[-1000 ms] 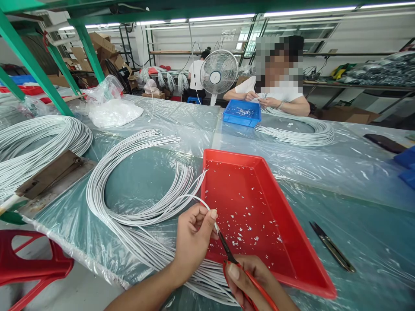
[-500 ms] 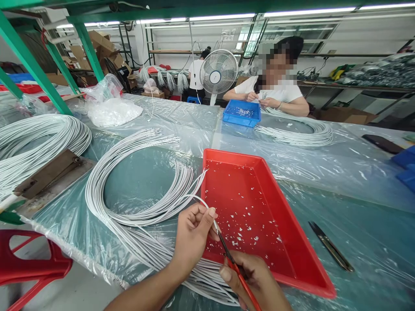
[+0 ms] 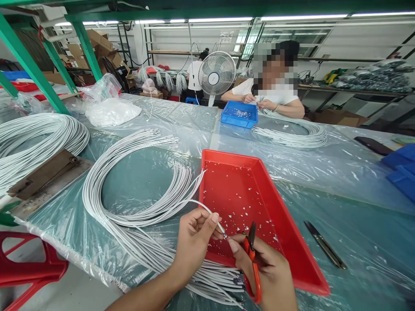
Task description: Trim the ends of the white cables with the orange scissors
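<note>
My left hand (image 3: 197, 237) pinches a white cable (image 3: 209, 208) close to its end, over the near left part of a red tray (image 3: 281, 207). Fine strands show at the cable's tip. Orange-handled scissors (image 3: 254, 270) are in my right hand (image 3: 272, 268), blades pointing up. That hand's thumb and forefinger are at the cable tip; whether they touch the strands I cannot tell. Small white scraps lie in the tray. Beside my left hand, a coil of white cables (image 3: 94, 190) curves round, and its loose ends pass below my wrists.
Right of the tray lies a pair of metal snips (image 3: 325, 245). A second cable coil (image 3: 73, 131) and a brown metal fixture (image 3: 45, 177) are at left. Across the table, a person works near a blue tray (image 3: 240, 120). A red stool (image 3: 29, 263) stands at lower left.
The scissors have left the cable end and now point upward in my right hand. My right thumb and forefinger have come up to the cable tip, where strands now show.
</note>
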`<state>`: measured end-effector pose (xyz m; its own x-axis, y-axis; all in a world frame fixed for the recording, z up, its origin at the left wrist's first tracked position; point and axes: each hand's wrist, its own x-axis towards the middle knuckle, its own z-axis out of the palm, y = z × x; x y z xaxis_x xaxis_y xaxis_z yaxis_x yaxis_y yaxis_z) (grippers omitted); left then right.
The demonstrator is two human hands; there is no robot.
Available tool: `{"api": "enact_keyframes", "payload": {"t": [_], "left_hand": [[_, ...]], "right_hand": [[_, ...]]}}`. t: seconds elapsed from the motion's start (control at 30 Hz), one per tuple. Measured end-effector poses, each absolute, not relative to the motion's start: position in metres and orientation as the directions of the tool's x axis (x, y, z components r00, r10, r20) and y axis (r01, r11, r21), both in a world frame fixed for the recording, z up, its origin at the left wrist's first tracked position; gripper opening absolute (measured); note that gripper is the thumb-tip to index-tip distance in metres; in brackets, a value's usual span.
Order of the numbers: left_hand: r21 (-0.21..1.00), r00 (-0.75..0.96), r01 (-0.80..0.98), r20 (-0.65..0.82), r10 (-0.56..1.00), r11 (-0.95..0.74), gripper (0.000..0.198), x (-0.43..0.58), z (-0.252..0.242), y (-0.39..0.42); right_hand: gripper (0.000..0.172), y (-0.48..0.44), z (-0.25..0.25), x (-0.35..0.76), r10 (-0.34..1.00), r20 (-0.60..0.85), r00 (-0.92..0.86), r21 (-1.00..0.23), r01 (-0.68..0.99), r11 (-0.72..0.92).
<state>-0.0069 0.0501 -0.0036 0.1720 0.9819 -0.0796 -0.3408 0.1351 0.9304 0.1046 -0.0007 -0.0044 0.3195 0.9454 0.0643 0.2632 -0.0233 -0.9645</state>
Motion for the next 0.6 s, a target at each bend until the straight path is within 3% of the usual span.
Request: {"api": "enact_keyframes", "payload": {"t": [0.13, 0.33, 0.6], "left_hand": [[0.935, 0.164, -0.331, -0.076, 0.983, 0.128, 0.021, -0.005, -0.004, 0.048], [0.933, 0.135, -0.339, -0.077, 0.988, 0.119, 0.018, -0.003, -0.001, 0.046], [0.928, 0.105, -0.354, -0.085, 0.991, 0.117, 0.016, 0.001, -0.004, 0.043]], "right_hand": [[0.025, 0.002, -0.006, 0.105, 0.94, -0.131, 0.316, -0.987, 0.046, -0.153], [0.029, 0.006, -0.015, 0.108, 0.932, -0.281, 0.228, -0.943, -0.249, -0.223], [0.026, 0.011, -0.024, 0.112, 0.951, -0.274, 0.146, -0.894, -0.402, -0.196]]}}
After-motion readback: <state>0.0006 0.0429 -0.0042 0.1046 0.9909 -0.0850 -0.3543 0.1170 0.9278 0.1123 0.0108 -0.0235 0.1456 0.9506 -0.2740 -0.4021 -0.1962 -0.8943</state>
